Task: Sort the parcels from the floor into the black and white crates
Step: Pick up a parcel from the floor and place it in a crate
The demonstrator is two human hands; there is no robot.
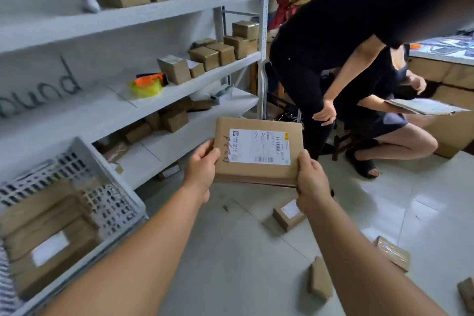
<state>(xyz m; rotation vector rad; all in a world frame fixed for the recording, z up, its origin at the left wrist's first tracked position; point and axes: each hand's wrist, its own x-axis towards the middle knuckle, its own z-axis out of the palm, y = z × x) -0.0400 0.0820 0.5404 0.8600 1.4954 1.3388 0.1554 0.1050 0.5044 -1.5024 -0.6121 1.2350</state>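
White crate, near left: already holds brown parcels. Flat labelled parcel, held mid-air beyond it; our left hand and right hand each grip one near corner. Risk: shallow corner holds may slip; loose small parcels on the floor invite tripping.

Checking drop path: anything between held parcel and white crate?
Head view: bare floor and the left forearm separate the held parcel from the white crate.
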